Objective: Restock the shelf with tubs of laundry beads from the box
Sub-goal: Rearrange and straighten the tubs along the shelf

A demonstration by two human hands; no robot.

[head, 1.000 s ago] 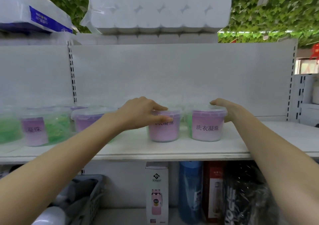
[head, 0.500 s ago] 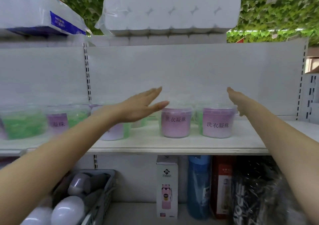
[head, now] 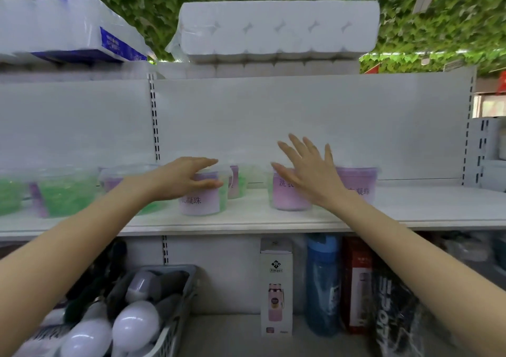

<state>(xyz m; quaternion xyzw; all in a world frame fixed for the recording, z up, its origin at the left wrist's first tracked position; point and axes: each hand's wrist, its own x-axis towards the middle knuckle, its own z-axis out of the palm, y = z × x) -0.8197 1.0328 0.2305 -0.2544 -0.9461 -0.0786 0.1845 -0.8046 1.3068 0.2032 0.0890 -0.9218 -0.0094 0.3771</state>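
tubs (head: 284,200) on shelf (head: 273,218) — right hand (head: 309,173) splayed

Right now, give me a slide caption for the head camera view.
Left hand and right hand, both open, hover at tubs of laundry beads on the white shelf.

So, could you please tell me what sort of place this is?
Most likely a shop aisle: a white shelf holds rows of labelled tubs of laundry beads, wrapped toilet roll packs sit on top, and a boxed bottle stands below.

my left hand (head: 180,177), right hand (head: 309,173): 2 | tubs (head: 202,198): 7 I can make out | toilet-roll packs (head: 276,31): 2 | basket (head: 175,326): 1
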